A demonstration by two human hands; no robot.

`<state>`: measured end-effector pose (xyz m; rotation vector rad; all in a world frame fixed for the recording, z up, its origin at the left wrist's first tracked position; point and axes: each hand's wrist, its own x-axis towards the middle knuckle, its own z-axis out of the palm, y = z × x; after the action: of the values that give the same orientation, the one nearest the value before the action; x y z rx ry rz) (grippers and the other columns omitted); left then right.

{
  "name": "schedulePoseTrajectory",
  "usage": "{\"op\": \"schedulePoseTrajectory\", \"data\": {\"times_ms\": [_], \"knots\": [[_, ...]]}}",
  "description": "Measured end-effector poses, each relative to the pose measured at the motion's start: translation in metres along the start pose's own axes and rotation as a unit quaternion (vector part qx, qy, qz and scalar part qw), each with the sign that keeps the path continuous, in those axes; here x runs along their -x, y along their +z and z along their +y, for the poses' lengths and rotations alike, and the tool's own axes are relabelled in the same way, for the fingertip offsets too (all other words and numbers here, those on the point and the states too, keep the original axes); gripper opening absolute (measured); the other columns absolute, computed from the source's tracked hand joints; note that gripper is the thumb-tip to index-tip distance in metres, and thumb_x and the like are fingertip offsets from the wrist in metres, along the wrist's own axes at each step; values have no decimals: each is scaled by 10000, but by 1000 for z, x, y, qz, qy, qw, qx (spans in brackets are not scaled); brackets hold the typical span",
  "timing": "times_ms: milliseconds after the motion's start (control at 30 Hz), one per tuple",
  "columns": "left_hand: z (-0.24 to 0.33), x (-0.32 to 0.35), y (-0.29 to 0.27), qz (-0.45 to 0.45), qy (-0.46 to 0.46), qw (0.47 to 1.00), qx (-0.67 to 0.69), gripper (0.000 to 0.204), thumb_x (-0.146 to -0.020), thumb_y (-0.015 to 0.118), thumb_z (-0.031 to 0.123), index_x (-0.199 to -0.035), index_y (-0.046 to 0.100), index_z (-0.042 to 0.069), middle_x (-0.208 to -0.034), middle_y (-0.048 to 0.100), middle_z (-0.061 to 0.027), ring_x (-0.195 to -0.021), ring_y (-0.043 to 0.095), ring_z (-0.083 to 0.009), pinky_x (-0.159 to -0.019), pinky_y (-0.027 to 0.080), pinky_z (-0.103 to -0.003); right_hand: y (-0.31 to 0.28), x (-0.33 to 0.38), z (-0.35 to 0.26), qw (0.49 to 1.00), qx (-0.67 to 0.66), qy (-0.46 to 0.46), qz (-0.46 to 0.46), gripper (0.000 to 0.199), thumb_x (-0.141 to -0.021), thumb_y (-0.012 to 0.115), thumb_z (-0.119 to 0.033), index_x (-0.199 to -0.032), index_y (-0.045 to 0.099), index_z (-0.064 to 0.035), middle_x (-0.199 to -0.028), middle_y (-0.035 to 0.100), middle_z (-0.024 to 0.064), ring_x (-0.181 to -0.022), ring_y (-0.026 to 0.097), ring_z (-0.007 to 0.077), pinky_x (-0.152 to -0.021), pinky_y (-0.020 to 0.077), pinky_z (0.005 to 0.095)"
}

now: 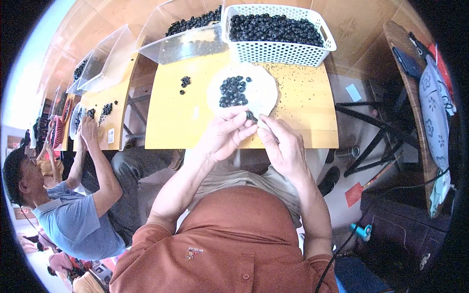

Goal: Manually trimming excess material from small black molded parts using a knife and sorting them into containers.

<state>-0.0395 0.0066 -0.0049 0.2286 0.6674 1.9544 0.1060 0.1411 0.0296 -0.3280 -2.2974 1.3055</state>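
Both my hands meet over the near edge of a white plate (267, 93). Between thumb and fingers my left hand (226, 129) pinches a small dark round berry (251, 116), which looks like a blueberry. My right hand (284, 145) is closed in a pinch right beside that berry; whatever its fingertips hold is too small to make out. A cluster of similar dark berries (232, 92) lies on the plate just beyond my fingers. To the left, a few more berries (184, 82) sit directly on the yellow table (168, 112).
Behind the plate stand a white perforated basket (278, 52) full of berries and a clear plastic bin (190, 46) partly filled with them. Small dark crumbs (305, 80) are scattered right of the plate. At left, another person (80, 215) works at a neighbouring table (113, 105).
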Motion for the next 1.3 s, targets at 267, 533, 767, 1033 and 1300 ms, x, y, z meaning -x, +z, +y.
{"op": "schedulePoseTrajectory", "data": {"times_ms": [267,533,767,1033,1300], "knots": [[-2,2,1,-15,0,1000,-8,177,-970,635,95,-1126,651,15,-1008,673,-80,-902,674,-142,-867,618,-319,2,3,4,1000,14,-23,9,340,-985,606,-250,-1178,655,26,-994,688,197,-898,702,347,-747,545,412],[-2,8,-1,-55,10,998,-12,143,-969,624,63,-1100,652,13,-987,663,-92,-918,666,-163,-911,608,-364,-1,4,1,999,18,-50,8,312,-990,596,-235,-1162,666,15,-982,702,193,-867,711,347,-737,549,407],[8,18,21,-150,10,988,-37,144,-947,660,72,-1070,662,-2,-981,654,-99,-874,655,-152,-882,616,-372,-17,-2,22,994,-44,70,74,377,-1022,597,-249,-1193,659,82,-996,734,173,-905,673,169,-825,525,304],[6,16,16,-68,18,996,-52,143,-950,665,99,-1076,656,32,-969,630,-81,-864,631,-153,-863,620,-361,-15,1,-1,996,-76,-8,48,327,-994,625,-209,-1170,667,63,-981,726,211,-885,725,258,-765,547,335],[2,17,9,-56,14,997,-43,142,-957,658,114,-1086,638,56,-1049,661,-62,-899,634,-149,-860,616,-363,-8,4,-7,996,-69,-54,13,312,-956,669,-202,-1137,676,52,-941,715,196,-849,728,294,-723,555,363]]}}
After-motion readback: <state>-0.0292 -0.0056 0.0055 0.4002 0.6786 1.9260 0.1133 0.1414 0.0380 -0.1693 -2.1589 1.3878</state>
